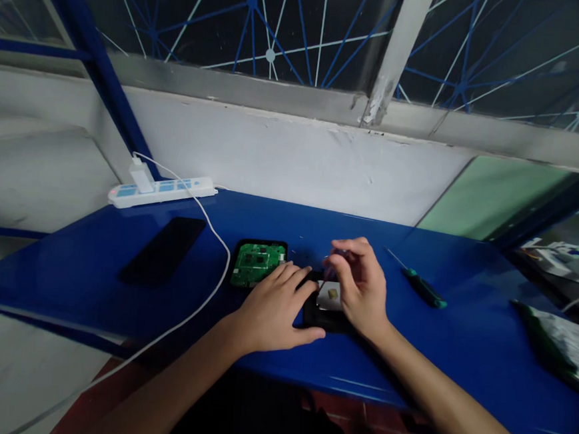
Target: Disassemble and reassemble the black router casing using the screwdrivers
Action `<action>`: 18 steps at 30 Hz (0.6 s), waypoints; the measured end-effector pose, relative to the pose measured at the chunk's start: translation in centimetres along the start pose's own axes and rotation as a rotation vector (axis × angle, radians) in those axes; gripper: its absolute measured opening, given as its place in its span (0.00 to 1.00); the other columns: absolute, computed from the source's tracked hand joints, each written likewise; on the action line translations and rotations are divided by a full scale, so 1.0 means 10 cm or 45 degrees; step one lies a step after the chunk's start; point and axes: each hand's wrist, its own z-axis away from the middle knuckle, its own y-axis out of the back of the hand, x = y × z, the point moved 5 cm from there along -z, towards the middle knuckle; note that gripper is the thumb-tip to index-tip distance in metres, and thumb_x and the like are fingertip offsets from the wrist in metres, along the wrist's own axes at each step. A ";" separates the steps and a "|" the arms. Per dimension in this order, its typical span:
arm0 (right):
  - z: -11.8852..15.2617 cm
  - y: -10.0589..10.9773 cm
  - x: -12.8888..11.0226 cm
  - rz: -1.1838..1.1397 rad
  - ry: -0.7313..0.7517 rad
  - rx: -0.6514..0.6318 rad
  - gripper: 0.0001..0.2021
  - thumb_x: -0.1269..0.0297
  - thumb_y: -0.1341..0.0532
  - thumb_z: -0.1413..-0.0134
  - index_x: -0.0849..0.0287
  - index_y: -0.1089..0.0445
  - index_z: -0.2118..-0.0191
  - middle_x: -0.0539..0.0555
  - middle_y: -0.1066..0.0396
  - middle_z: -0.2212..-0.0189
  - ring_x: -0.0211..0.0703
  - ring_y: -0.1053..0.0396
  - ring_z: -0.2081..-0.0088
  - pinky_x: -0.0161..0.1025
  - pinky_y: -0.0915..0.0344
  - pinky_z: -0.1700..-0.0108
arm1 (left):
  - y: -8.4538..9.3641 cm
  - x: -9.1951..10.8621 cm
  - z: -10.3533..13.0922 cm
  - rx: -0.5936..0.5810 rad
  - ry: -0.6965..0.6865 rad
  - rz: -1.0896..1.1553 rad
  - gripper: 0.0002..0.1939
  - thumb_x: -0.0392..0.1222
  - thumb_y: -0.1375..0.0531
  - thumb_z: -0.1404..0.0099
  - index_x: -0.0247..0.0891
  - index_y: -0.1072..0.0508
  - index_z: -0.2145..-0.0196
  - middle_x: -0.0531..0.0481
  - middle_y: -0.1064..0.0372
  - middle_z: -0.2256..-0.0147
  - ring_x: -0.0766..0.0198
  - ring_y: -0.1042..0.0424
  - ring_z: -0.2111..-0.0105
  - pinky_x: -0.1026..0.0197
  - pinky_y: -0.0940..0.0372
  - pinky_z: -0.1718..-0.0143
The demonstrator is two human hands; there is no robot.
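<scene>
On the blue table, my left hand [277, 307] lies with its fingers spread, its fingertips at the left edge of a black case with a silver plate [329, 301] inside. A small tan square sits on that plate. My right hand [363, 288] pinches the handle of a small screwdriver [335, 261], held upright over the plate's upper left part; its tip is hard to make out. Just left of my left hand is a black case holding a green circuit board [256, 262], partly covered by my fingers.
A dark flat slab [162, 250] lies at the left. Behind it stands a white power strip [164, 192], its white cable [218, 235] crossing the table. A green screwdriver [425, 288] and a plastic bag [563, 342] lie right.
</scene>
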 end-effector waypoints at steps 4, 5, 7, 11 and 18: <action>0.02 -0.02 0.00 -0.047 -0.076 -0.079 0.13 0.65 0.50 0.29 0.49 0.34 0.44 0.54 0.26 0.57 0.40 0.24 0.60 0.42 0.26 0.61 | 0.01 0.00 0.00 0.000 0.012 0.030 0.34 0.66 0.40 0.37 0.38 0.32 0.44 0.38 0.36 0.40 0.40 0.39 0.39 0.38 0.48 0.35; 0.02 -0.02 0.00 -0.080 -0.079 -0.095 0.13 0.64 0.50 0.29 0.50 0.34 0.45 0.54 0.25 0.56 0.41 0.24 0.58 0.43 0.26 0.60 | 0.01 0.00 0.00 0.002 0.015 0.042 0.34 0.65 0.40 0.37 0.38 0.32 0.44 0.39 0.36 0.40 0.40 0.40 0.38 0.38 0.48 0.35; 0.01 -0.03 -0.01 -0.130 -0.054 -0.119 0.10 0.62 0.45 0.31 0.50 0.33 0.48 0.55 0.27 0.53 0.43 0.25 0.57 0.44 0.25 0.59 | 0.01 -0.01 -0.01 0.002 0.018 0.058 0.35 0.65 0.39 0.38 0.38 0.33 0.43 0.39 0.36 0.39 0.40 0.40 0.38 0.38 0.48 0.35; -0.04 0.01 -0.03 -0.129 0.028 -0.079 0.07 0.63 0.34 0.41 0.52 0.30 0.58 0.52 0.32 0.59 0.41 0.27 0.61 0.43 0.26 0.61 | 0.00 -0.01 -0.01 -0.030 0.042 0.053 0.34 0.65 0.37 0.39 0.39 0.31 0.45 0.39 0.35 0.41 0.39 0.38 0.39 0.38 0.46 0.36; -0.03 0.02 -0.02 -0.178 -0.128 -0.169 0.12 0.63 0.47 0.30 0.50 0.31 0.47 0.53 0.24 0.58 0.40 0.24 0.62 0.43 0.27 0.59 | -0.01 -0.03 0.00 -0.018 0.062 0.091 0.33 0.66 0.38 0.39 0.41 0.31 0.45 0.41 0.37 0.39 0.41 0.41 0.37 0.38 0.50 0.34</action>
